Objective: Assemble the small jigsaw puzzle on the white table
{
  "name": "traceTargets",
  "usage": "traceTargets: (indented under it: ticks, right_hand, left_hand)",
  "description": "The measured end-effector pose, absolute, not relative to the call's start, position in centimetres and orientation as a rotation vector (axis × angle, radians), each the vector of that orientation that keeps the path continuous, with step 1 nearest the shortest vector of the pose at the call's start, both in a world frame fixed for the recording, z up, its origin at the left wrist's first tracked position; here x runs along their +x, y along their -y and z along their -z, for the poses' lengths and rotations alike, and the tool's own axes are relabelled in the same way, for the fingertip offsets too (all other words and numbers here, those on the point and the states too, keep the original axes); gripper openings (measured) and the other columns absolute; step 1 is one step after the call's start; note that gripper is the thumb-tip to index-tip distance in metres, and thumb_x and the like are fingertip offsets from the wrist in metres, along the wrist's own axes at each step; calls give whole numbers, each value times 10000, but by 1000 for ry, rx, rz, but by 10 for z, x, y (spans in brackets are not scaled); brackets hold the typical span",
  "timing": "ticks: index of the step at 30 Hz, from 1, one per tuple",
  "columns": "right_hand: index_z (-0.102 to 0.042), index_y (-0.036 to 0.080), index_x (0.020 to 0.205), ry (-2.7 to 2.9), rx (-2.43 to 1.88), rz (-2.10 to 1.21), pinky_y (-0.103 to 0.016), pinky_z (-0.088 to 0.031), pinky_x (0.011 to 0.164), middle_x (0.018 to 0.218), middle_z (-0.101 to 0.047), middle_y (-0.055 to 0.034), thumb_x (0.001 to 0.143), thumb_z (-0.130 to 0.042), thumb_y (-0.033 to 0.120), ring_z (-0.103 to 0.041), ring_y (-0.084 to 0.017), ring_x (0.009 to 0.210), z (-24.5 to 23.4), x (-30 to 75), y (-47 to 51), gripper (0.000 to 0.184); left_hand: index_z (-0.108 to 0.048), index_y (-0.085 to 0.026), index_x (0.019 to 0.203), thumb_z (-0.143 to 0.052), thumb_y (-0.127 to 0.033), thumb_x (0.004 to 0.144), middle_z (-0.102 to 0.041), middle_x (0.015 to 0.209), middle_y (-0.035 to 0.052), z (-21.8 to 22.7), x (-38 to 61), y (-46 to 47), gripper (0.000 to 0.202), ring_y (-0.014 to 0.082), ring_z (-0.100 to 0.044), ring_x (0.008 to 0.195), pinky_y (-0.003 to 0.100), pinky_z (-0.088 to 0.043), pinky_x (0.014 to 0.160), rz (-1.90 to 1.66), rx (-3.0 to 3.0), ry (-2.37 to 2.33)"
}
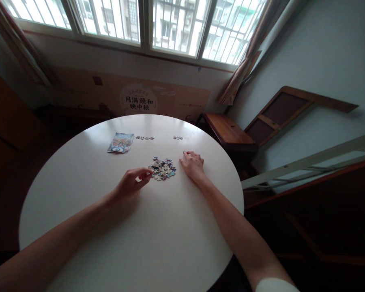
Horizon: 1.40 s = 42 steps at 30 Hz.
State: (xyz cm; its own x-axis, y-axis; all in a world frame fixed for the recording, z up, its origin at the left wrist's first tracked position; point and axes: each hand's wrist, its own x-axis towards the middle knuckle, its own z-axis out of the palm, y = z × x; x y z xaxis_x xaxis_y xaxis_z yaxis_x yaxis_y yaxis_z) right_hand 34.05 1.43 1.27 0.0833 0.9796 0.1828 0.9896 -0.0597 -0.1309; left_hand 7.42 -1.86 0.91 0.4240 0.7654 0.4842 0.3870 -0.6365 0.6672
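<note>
A heap of loose jigsaw puzzle pieces lies in the middle of the white round table. At the heap's left edge is my left hand, its thumb and fingertips brought together; whether a piece is between them is too small to tell. To the right of the heap, my right hand rests palm down with bent fingers. A small puzzle piece shows at its fingertips. Beyond the heap, a short row of pieces lies left of centre and a smaller group of pieces lies right of it.
A colourful picture packet lies flat at the table's back left. Behind the table are a printed panel and barred windows. A wooden bench stands at the back right, near a leaning wooden frame.
</note>
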Motion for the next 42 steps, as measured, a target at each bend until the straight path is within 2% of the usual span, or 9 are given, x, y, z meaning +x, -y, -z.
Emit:
traceTargets:
  ticks: [7, 12, 19, 22, 26, 32, 37, 42]
  right_hand:
    - [-455, 227, 1354, 1919, -2292, 21, -442, -326, 992, 1413, -410, -99, 916, -334, 516, -395, -304, 1199, -13, 358, -68, 539]
    - [-352, 235, 1424, 1955, -2328, -71, -488, -274, 1034, 1478, -328, -72, 909, -292, 535, -306, -322, 1277, -14, 361, -99, 599]
    - [-272, 206, 1454, 1903, -2290, -11, -469, -275, 1047, 1505, -263, -99, 872, -342, 555, -312, -305, 1285, -10, 363, -109, 682]
    - [-314, 197, 1432, 1908, -2279, 8, -459, -277, 1051, 1517, -232, -93, 869, -341, 563, -309, -301, 1290, -9, 365, -108, 672]
    - [-422, 222, 1365, 1964, -2277, -12, -475, -270, 1049, 1492, -298, -68, 888, -306, 539, -316, -303, 1280, -9, 365, -108, 584]
    - [-284, 189, 1448, 1946, -2274, -1, -463, -254, 1065, 1523, -244, -86, 877, -310, 578, -260, -295, 1323, -8, 364, -109, 692]
    - [-343, 190, 1422, 1998, -2288, -28, -475, -226, 1076, 1514, -280, -76, 891, -265, 576, -236, -301, 1339, -8, 364, -109, 661]
    - [-324, 180, 1430, 1962, -2270, -8, -466, -249, 1065, 1516, -271, -88, 876, -301, 588, -267, -303, 1321, -9, 364, -108, 688]
  left_hand:
    - [-680, -141, 868, -539, -184, 830, -614, 612, -13, -7, 75, 18, 152, 66, -538, 538, 130, -434, 510, -1087, 2239, -931]
    - [-676, -146, 866, -542, -195, 840, -619, 625, -7, -9, 76, 19, 144, 68, -531, 540, 136, -430, 506, -1091, 2239, -928]
    - [-678, -143, 859, -533, -199, 853, -615, 622, -10, -6, 76, 16, 156, 62, -529, 528, 144, -436, 539, -1059, 2296, -884]
    - [-678, -142, 860, -532, -202, 855, -613, 623, -9, -6, 76, 17, 158, 64, -533, 535, 142, -432, 533, -1042, 2283, -896]
    - [-676, -140, 857, -533, -204, 854, -611, 621, -8, -7, 76, 18, 157, 63, -534, 534, 139, -426, 520, -1026, 2270, -906]
    - [-688, -145, 854, -538, -216, 852, -617, 619, 2, -5, 75, 16, 166, 75, -547, 552, 152, -435, 542, -1028, 2315, -902]
    - [-693, -152, 854, -546, -218, 847, -616, 614, 0, -4, 75, 16, 161, 76, -548, 550, 151, -435, 535, -1035, 2301, -910]
    - [-691, -150, 856, -540, -203, 845, -611, 610, -1, -4, 76, 17, 160, 73, -544, 546, 139, -426, 516, -1028, 2308, -914]
